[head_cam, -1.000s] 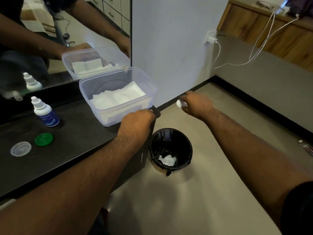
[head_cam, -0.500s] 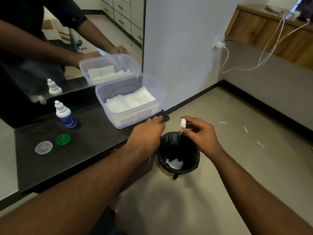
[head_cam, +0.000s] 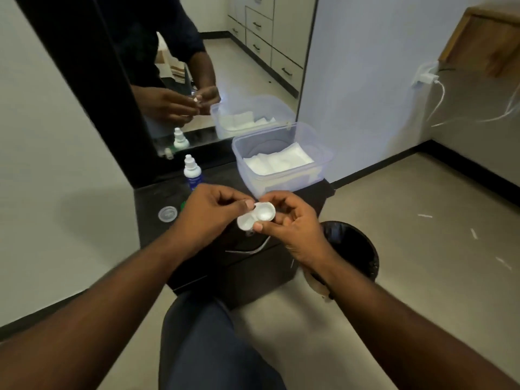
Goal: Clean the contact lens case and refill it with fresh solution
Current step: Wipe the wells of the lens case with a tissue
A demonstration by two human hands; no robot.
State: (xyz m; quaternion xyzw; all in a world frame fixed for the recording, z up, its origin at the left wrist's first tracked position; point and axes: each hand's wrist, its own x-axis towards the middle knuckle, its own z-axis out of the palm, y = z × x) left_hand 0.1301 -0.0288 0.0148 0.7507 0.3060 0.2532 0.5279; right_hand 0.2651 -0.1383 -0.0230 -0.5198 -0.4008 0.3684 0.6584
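Note:
A white two-well contact lens case with no caps on it is held in the air in front of the black counter. My left hand pinches its upper left edge and my right hand grips its right well and lower edge. The solution bottle, white with a blue label, stands upright on the counter behind my left hand. A clear cap lies on the counter to the left; a sliver of the green cap shows beside my left hand.
A clear plastic box of white tissues sits at the counter's back right, against the mirror. A black-lined bin stands on the floor right of the counter, partly behind my right wrist. My knee is below.
My left hand left the counter corner and my right hand came back from over the bin; both now meet on the lens case in front of the counter. The view swung left.

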